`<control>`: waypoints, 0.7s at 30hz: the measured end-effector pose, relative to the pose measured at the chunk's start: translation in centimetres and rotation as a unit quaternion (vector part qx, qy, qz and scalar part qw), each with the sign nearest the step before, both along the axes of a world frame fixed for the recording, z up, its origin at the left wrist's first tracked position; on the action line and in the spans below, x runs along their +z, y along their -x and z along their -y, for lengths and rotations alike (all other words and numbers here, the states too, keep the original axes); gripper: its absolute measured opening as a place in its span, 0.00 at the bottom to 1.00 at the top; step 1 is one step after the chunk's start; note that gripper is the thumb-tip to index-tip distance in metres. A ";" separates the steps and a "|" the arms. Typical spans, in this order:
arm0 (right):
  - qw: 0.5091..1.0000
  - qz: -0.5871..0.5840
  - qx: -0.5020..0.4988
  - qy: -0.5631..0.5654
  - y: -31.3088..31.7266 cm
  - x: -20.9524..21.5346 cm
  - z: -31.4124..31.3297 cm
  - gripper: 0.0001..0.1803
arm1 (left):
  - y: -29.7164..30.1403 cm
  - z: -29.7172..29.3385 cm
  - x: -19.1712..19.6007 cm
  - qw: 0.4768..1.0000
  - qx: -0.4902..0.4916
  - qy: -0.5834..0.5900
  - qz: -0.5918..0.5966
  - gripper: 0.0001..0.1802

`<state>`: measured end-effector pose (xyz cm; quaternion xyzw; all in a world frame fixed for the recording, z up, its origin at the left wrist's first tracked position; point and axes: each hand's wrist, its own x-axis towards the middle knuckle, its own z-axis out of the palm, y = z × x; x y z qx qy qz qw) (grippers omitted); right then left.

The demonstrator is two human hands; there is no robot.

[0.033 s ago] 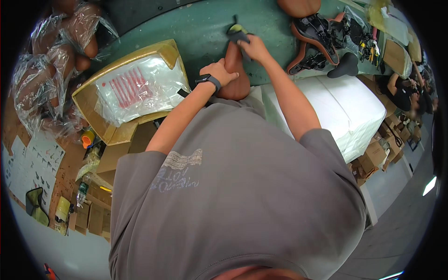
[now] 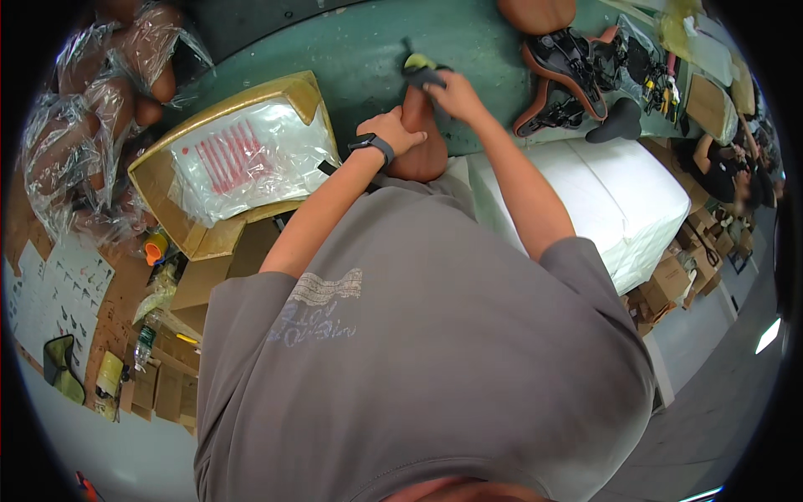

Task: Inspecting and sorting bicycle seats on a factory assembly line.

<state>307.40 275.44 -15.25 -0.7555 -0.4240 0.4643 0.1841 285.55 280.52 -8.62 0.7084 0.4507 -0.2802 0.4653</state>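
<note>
A brown bicycle saddle (image 2: 427, 155) lies at the near edge of the green bench, its narrow nose pointing away from me. My left hand (image 2: 391, 134), with a dark watch at the wrist, grips its left side. At the nose, my right hand (image 2: 456, 94) is closed on a dark grey cloth (image 2: 425, 78) pressed against the saddle. A yellow-green patch and a thin dark end show just beyond the cloth; whether they belong to it I cannot tell. My right fingertips are partly hidden by the cloth.
On the left stands an open cardboard box (image 2: 150, 180) lined with clear plastic, beside plastic-wrapped brown saddles (image 2: 63, 142). To the right are upturned saddles (image 2: 562, 71), a dark grey saddle-shaped piece (image 2: 617, 121) and a large white wrapped block (image 2: 585, 201). Another person (image 2: 723, 167) is at far right.
My right hand and the cloth have shifted slightly left and nearer to me along the saddle's nose. My left hand keeps its hold on the saddle.
</note>
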 end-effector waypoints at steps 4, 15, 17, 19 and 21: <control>0.995 0.046 -0.015 -0.084 1.8 -0.6 0.0 0.16 | 1.2 -2.2 -2.0 0.996 -0.008 0.058 0.061 0.50; 0.986 -0.050 -0.038 -0.157 5.8 4.7 6.4 0.14 | 5.3 -3.6 -4.9 0.988 0.020 0.103 0.113 0.44; 0.984 -0.069 0.030 -0.163 6.5 5.8 5.7 0.14 | 7.3 -3.0 -7.7 0.982 0.048 0.121 0.139 0.42; 0.964 -0.022 0.060 -0.258 5.1 2.6 3.5 0.14 | 6.3 -3.4 -7.8 0.977 0.075 0.135 0.144 0.43; 0.959 0.039 0.033 -0.278 3.5 -1.4 0.0 0.15 | 5.5 -4.4 -7.7 0.954 0.107 0.213 0.180 0.41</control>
